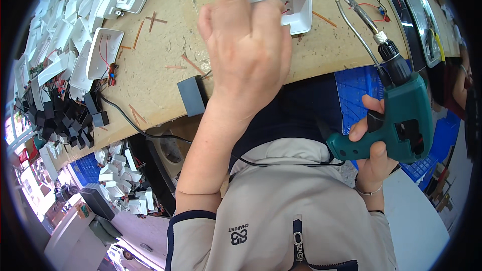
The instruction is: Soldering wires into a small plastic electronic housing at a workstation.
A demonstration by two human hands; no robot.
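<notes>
A white plastic case (301,12) lies on the worktable with red wires inside it. My left hand (248,45) covers its left end, fingers bent over the near wall and thumb against the outside; the fingertips are partly hidden. In my right hand (374,135) is a green soldering gun (409,115), its handle wrapped by the fingers. Its metal tip (346,0) and thin curved feed tube (351,20) point up over the table, right of the case and apart from it. Beside my left wrist a black box (192,95) sits at the table's front edge.
White cases (65,35) are heaped at the left, with a cluster of black boxes (63,120) below. An open case (104,52) has a wired board (112,74) beside it. A black cord (150,133) crosses my lap. Blue crates (359,90) and a phone (401,12) are at the right.
</notes>
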